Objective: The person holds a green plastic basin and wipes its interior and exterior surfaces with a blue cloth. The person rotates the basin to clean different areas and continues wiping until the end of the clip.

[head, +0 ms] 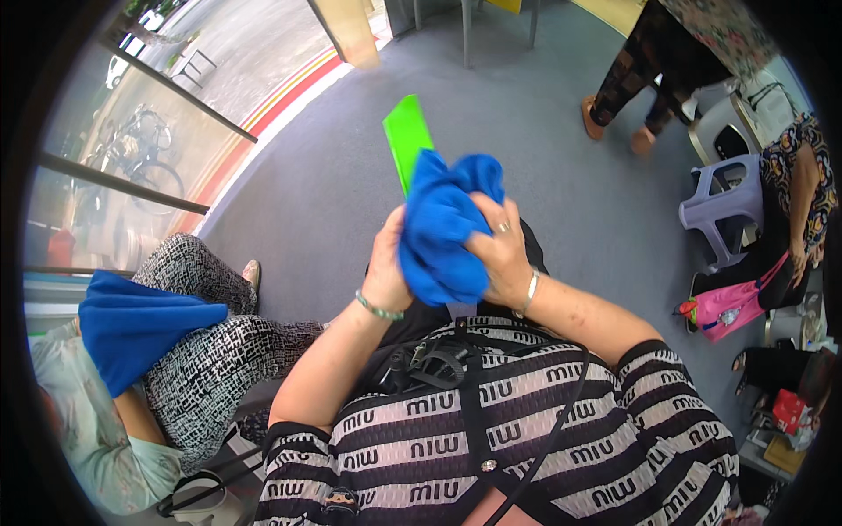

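Observation:
A bunched blue cloth (442, 237) is held up in front of my body between both hands. My left hand (387, 258) grips its left side, with a green bead bracelet at the wrist. On the other side, my right hand (503, 246) has its fingers pressed into the folds; it wears a ring and a silver bangle. A flat, bright green strip (406, 135) sticks out beyond the top left of the cloth. Its lower end is hidden behind the cloth and my left hand, so what holds it cannot be told. The cloth looks slightly blurred.
At my left sits a person in patterned trousers (217, 355) with another blue cloth (148, 329). A lilac plastic stool (723, 204) and a pink drawstring bag (730, 309) are at the right, near seated people. A person stands on the grey floor (309, 158) at upper right.

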### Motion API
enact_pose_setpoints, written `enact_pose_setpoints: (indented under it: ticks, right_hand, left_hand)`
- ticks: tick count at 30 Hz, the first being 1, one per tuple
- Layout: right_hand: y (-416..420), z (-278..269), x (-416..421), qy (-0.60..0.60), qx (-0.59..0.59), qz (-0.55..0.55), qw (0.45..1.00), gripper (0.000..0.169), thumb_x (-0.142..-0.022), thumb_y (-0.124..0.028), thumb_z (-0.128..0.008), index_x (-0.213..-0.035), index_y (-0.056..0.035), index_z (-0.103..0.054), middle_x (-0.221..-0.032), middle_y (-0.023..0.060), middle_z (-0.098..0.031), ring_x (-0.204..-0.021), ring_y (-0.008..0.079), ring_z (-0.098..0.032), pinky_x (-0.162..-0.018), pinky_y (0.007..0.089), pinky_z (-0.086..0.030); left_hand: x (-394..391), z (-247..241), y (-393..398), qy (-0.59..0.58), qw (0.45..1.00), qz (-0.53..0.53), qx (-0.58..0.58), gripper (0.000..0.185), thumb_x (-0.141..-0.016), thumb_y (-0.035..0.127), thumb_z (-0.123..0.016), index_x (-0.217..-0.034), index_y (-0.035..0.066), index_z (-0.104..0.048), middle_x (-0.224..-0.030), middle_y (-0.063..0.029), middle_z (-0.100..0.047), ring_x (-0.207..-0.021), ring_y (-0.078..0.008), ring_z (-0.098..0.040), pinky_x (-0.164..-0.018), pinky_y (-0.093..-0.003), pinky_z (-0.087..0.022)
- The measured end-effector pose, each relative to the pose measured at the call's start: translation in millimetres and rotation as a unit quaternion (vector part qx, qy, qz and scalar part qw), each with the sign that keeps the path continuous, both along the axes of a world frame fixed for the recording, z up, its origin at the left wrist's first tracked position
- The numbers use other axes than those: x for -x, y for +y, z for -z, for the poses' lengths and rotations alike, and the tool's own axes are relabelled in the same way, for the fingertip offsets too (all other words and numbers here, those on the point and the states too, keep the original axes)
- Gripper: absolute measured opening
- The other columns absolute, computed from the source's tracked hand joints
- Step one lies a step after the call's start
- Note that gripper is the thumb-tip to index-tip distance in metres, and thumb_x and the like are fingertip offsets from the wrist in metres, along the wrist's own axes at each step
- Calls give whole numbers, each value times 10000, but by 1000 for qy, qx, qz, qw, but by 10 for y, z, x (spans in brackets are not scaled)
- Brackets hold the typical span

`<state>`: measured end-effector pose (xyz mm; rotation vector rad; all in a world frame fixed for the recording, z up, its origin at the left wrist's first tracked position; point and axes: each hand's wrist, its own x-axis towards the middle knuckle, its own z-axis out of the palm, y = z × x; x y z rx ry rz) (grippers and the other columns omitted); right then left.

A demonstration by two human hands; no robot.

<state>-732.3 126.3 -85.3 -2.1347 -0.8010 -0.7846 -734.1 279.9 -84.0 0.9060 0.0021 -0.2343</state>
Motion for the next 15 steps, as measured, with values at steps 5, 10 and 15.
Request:
enact_pose_setpoints:
  ticks: [5,10,15]
  right_hand:
    - [152,-267,-711,-16,28,51,998,143,-594,-218,-621,-674,-125,-548,-957,97,-542,-806,313,-474,-647,386,-387]
    - [158,230,-1163,72,-186,127,972,307,-596,-165,-652,-863,-66,-538,-928,160,-547,-835,348,-493,-704,409,-410]
    - [483,765,44,357,-219,-192,888,369,-750,-107,-510,-1112,-50,-463,-1206,187,-386,-1126,322,-359,-939,353,-292]
  left_hand:
    - [264,16,-109,-63,973,-89,-202,270,-878,272,-435,-941,19,-505,-829,2,-533,-726,-59,-468,-628,-202,-398]
    - [289,59,159,0,975,-77,-208,287,-892,293,-388,-864,31,-500,-753,-1,-538,-662,-66,-488,-578,-211,-417]
    - [339,252,600,98,987,-121,-35,442,-896,374,-290,-1101,6,-423,-1048,-101,-520,-924,-189,-521,-798,-307,-434]
